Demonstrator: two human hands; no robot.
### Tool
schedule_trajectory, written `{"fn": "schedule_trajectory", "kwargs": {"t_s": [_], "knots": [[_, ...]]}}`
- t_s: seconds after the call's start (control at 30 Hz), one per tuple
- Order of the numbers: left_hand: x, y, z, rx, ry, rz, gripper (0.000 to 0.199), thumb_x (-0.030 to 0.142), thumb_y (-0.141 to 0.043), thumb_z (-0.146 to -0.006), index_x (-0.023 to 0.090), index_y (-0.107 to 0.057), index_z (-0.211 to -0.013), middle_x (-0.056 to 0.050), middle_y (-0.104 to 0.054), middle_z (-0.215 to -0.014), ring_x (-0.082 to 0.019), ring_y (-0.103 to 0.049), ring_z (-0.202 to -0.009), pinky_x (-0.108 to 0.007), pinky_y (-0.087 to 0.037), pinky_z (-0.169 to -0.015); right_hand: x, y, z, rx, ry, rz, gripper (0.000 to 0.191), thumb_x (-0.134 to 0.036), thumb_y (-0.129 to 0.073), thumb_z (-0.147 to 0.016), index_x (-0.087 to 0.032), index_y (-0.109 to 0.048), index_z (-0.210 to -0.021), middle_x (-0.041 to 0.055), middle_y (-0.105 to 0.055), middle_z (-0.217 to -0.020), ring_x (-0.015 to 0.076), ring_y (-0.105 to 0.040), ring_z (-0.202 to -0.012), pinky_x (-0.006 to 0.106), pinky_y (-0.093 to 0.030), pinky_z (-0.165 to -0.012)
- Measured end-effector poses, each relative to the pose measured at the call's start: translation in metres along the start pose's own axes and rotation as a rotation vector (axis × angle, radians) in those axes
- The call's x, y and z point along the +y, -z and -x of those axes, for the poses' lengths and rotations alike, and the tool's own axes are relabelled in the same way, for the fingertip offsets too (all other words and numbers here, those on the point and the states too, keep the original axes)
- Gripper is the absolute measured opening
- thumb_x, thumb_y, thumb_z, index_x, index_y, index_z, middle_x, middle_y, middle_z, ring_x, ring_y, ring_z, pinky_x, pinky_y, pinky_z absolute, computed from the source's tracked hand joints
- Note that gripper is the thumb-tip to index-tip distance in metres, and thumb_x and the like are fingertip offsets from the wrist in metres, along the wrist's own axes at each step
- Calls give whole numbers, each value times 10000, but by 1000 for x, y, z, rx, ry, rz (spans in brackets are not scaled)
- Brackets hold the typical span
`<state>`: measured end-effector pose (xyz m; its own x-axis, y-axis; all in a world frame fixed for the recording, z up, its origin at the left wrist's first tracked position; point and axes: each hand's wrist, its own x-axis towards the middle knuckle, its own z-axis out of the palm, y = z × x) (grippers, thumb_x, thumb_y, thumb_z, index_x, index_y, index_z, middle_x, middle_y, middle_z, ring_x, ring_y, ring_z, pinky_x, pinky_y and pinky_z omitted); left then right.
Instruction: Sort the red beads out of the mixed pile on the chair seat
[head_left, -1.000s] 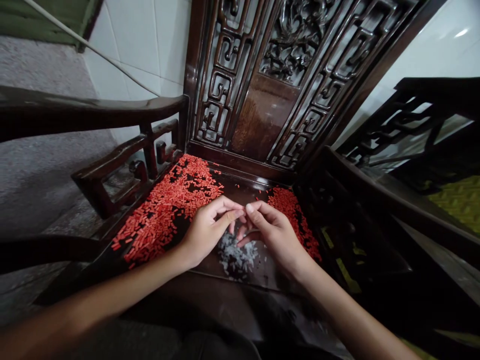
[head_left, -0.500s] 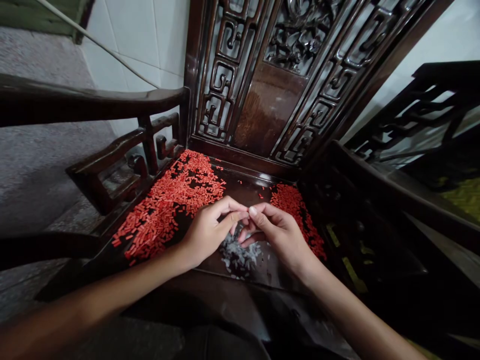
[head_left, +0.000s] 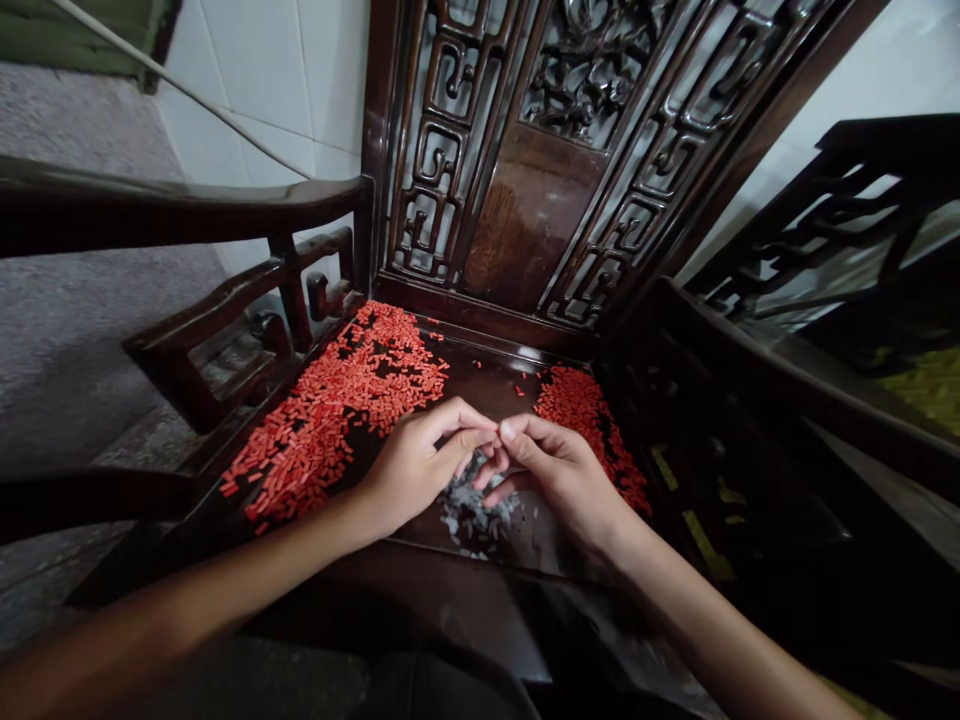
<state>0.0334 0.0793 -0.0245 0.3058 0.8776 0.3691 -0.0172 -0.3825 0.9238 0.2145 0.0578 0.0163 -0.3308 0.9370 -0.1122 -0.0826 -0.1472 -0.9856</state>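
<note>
My left hand [head_left: 420,455] and my right hand [head_left: 559,462] meet fingertip to fingertip above the dark wooden chair seat [head_left: 487,385]. Each pinches with thumb and index finger; what lies between the tips is too small to make out. Below them is a small heap of pale, translucent pieces [head_left: 472,515], partly hidden by my fingers. Many small red pieces [head_left: 322,420] spread over the seat's left side. A smaller pile of red pieces [head_left: 577,405] lies on the right, partly behind my right hand.
A carved chair back [head_left: 532,220] rises behind the seat. Wooden armrests stand at the left [head_left: 225,210] and right [head_left: 795,380]. Another dark carved piece of furniture [head_left: 847,220] is at the far right. A pale cable [head_left: 202,100] crosses the tiled wall.
The view has shifted very slightly. My hands stay pinched together at nearly the same place, with a small shift of the right fingers.
</note>
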Motion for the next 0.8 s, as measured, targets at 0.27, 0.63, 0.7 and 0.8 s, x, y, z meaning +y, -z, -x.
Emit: {"fn": "schedule_trajectory", "kwargs": {"t_s": [0.27,0.63,0.7,0.8], "knots": [[1,-1,1,-14,-14,-20,207,292,-562,-1021,168,-677,-902,2,-669,-793,-76,-561,-583,-205,-449,-577,0,1,1,-4,17,26,362,-530,-722,-893,-177,-668,-835,28,-677,-788,197,-721,-729,346,-640,-648],[-5,-3,-6,-60,118,258,276,357,-587,-1003,197,-506,-1213,-13,-677,-833,-104,-586,-597,-238,-455,-581,-2,2,2,118,161,215,277,-492,-680,-932,-242,-642,-1047,2,-684,-853,168,-680,-676,327,-607,-663],[-6,-2,-8,-94,131,265,306,352,-581,-1004,199,-486,-1251,-7,-664,-817,-108,-582,-607,-240,-456,-585,0,4,3,83,178,296,239,-459,-646,-964,-234,-648,-1045,13,-691,-878,166,-672,-706,320,-589,-694],[-7,-1,-8,-186,142,260,344,348,-565,-1009,199,-474,-1305,-11,-664,-830,-117,-591,-629,-252,-474,-605,2,6,6,50,206,398,196,-421,-600,-1002,-230,-634,-1029,6,-683,-850,157,-653,-717,297,-549,-710]]}}
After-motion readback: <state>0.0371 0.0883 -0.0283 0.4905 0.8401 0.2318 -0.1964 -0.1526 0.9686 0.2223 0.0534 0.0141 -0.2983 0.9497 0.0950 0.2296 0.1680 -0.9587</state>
